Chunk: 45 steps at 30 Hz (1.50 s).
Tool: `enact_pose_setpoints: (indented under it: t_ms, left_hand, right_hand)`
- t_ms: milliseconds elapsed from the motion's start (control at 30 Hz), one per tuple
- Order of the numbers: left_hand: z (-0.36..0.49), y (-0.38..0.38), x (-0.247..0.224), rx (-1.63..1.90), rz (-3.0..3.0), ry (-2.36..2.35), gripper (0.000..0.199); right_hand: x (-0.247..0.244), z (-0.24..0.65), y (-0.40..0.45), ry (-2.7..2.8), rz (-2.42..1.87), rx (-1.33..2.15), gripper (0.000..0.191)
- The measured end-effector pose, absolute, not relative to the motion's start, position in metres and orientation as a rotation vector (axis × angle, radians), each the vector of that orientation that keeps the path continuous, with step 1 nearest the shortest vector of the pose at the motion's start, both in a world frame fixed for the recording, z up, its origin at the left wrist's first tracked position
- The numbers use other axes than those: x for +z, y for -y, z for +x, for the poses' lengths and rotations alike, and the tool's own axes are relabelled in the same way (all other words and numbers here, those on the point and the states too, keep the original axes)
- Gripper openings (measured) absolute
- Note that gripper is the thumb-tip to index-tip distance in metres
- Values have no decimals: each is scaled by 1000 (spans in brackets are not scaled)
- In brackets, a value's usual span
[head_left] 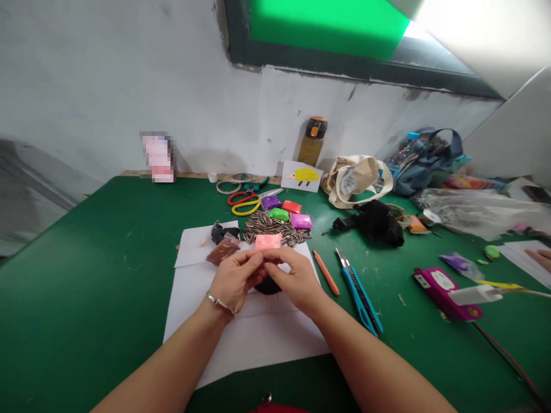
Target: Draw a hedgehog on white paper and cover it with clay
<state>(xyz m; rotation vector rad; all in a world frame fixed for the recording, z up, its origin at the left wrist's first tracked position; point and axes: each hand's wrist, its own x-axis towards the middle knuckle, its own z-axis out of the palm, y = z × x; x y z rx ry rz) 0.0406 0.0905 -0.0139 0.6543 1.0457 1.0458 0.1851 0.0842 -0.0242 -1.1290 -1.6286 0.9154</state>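
The left hand, with a silver bracelet at its wrist, and the right hand meet above white paper sheets on the green counter. Their thumbs and fingertips are drawn together; whether something small is pinched between them cannot be told. Below the fingers, partly hidden, a rounded black lump shows over the paper. Just beyond the fingertips is a salmon-pink rectangular packet, at the near side of a pile of pointed, silvery-grey pieces.

At the left of the pile are a clear bag of brown material and a crumpled dark grey packet. Small purple, red, green and violet-pink packets lie at its far side, near scissors with red and yellow handles.

To the right of the paper lie a slim orange stick and a blue utility knife, its blade pointing to the far side. Farther right is a magenta box with a cable. Against the far wall stand a card with a yellow hedgehog drawing and a brownish bottle with a black-and-orange lid.
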Motion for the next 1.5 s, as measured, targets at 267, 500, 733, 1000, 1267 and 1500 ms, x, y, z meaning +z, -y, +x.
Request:
enact_pose_setpoints:
  t_ms: [267, 500, 733, 1000, 1267, 1500]
  left_hand:
    - [37, -91, -21, 977, 779, -1001, 32]
    - [37, -92, -22, 951, 834, -1029, 33]
    - [37, -90, -22, 950, 836, -1050, 37]
    - [35, -89, -25, 896, 825, -1023, 39]
    - [35, -92, -25, 908, 812, -1043, 40]
    - [34, -90, -22, 875, 872, -1030, 39]
  right_hand:
    - [-25, 185, -84, 1645, -1185, 849, 13]
    - [-24, 186, -84, 1657, -1181, 851, 10]
    - [-24, 185, -84, 1645, -1165, 936, 16]
    - [-26, 187, -86, 1706, -1185, 807, 13]
    - [-21, 189, -85, 1690, -1148, 900, 15]
    - [-24, 188, -85, 1662, -1175, 915, 15]
